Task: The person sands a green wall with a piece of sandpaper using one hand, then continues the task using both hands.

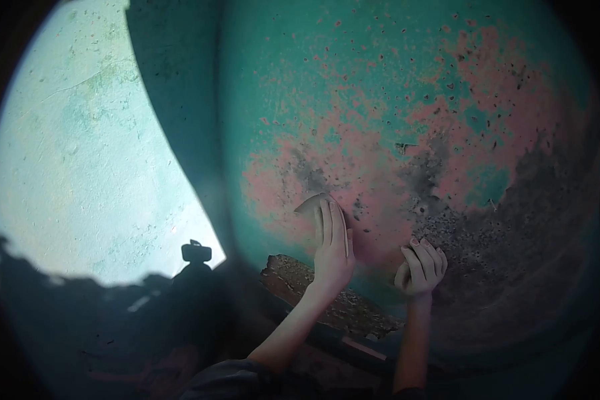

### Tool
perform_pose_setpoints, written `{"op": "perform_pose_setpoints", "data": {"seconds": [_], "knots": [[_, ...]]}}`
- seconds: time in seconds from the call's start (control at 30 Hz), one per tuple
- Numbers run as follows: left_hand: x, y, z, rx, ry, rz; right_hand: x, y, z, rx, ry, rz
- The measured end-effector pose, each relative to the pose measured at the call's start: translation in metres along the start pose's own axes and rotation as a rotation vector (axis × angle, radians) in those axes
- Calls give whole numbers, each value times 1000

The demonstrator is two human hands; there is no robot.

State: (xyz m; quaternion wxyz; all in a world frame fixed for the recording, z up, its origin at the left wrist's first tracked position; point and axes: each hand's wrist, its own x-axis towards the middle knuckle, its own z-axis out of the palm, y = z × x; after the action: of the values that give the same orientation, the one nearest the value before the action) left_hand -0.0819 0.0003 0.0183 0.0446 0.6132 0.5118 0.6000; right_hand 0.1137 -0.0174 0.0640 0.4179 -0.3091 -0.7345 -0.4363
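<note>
My left hand [333, 257] lies with its fingers together and extended over a thin, curled grey-brown sheet, which looks like sandpaper [309, 203], pressing it to the wall. That wall [360, 153] has green paint worn through to pink and dark grey patches, with many small pits. Lower and to the right, my right hand [423, 268] rests its bent fingertips on the wall at the edge of a dark grey patch. Its thumb stands apart from the fingers, and nothing shows in it.
Below my hands a rough brown, flaking strip [360, 313] runs at a slant. To the left, bright sunlight falls on a pale wall surface [93, 133], with a dark head-shaped shadow [197, 252] at its lower edge. A small pinkish bar [365, 348] lies under the brown strip.
</note>
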Motion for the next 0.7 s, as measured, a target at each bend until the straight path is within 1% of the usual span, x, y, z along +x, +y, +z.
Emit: {"op": "perform_pose_setpoints", "data": {"seconds": [0.03,0.1,0.13,0.2,0.23,0.3,0.4,0.53,0.63,0.7], "knots": [[0,0,0,-1,0,2,1,0,0,-14,4,-1],[1,-1,-3,229,-54,-32,0,1,2,-17,7,-3],[2,-2,-4,229,-53,-32,-1,1,2,-17,8,-7],[7,-3,-3,366,-23,-44,0,2,2,-12,13,-11],[8,-3,-4,369,-23,-44,0,1,1,-6,16,-5],[6,-2,-7,417,-77,-91,-4,3,1,-3,12,-5],[1,2,-7,346,-83,-121,-4,1,1,-13,3,2],[-3,-1,-7,339,-80,-109,-2,2,0,-6,-5,-3],[25,-2,-18,356,-72,-136,-3,3,0,1,5,1],[38,0,-31,293,-6,-142,-4,2,-1,6,7,5]]}}
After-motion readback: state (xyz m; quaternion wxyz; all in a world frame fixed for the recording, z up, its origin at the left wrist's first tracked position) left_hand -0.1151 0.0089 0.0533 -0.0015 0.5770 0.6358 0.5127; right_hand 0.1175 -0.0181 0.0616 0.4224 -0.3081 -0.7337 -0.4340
